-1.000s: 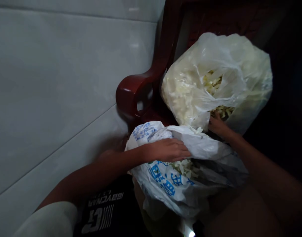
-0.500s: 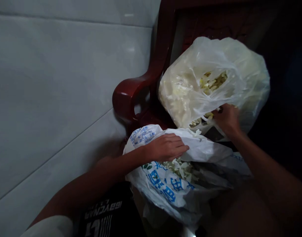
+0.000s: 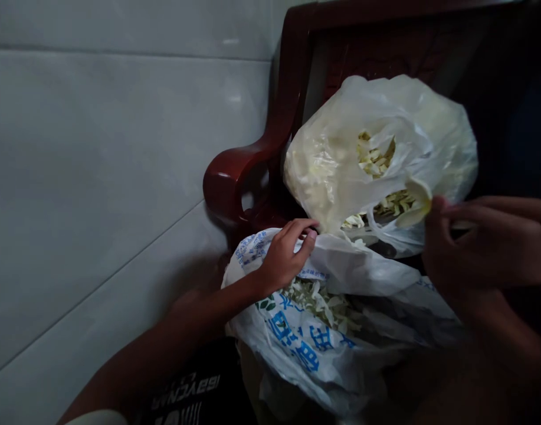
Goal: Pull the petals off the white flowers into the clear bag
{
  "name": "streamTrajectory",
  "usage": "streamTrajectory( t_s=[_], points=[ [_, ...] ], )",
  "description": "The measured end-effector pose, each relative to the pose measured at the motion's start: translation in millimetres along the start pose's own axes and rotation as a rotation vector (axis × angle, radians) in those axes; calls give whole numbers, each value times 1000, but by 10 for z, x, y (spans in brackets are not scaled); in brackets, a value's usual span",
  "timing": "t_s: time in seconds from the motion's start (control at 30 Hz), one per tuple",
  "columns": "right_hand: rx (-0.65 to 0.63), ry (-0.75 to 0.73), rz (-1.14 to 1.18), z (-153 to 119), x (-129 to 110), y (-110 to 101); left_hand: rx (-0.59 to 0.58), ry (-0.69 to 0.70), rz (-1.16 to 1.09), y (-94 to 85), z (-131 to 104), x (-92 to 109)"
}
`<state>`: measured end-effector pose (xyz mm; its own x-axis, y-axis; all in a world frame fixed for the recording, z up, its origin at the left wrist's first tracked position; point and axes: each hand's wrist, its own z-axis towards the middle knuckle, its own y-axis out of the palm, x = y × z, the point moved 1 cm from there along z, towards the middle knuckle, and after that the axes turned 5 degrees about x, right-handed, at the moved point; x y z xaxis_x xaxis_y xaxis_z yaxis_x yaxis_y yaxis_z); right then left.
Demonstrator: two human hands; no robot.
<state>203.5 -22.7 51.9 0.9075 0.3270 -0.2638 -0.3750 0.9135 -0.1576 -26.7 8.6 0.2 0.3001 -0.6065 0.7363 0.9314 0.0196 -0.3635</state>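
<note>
Pinching a pale petal [image 3: 415,203] between thumb and fingers, the right hand [image 3: 491,242] shows a closed grip at the right of the head view. At centre, the left hand [image 3: 288,254] bends its fingers at the rim of the printed bag [image 3: 292,348], the thumb close by; whether it grips, I cannot tell. Yellowish pieces [image 3: 376,159] show inside the translucent bag [image 3: 323,165], upper right, beside the red armrest [image 3: 228,177].

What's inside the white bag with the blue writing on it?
Pale, petal-like pieces show through the mouth of the white bag. Whatever lies beneath them is covered, and folded plastic and shadow hide the right side.
</note>
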Motion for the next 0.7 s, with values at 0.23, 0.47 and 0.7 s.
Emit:
streamTrajectory(
  t_s=[0.23,0.47,0.7],
  points=[
    [-521,416,502,-390,-505,212,-205,-198,-351,131,-32,13],
    [-730,448,499,-320,-399,423,-68,-281,-456,232,50,22],
    [-798,667,647,-407,-375,463,-163,-238,-274,239,-24,-55]
  ],
)
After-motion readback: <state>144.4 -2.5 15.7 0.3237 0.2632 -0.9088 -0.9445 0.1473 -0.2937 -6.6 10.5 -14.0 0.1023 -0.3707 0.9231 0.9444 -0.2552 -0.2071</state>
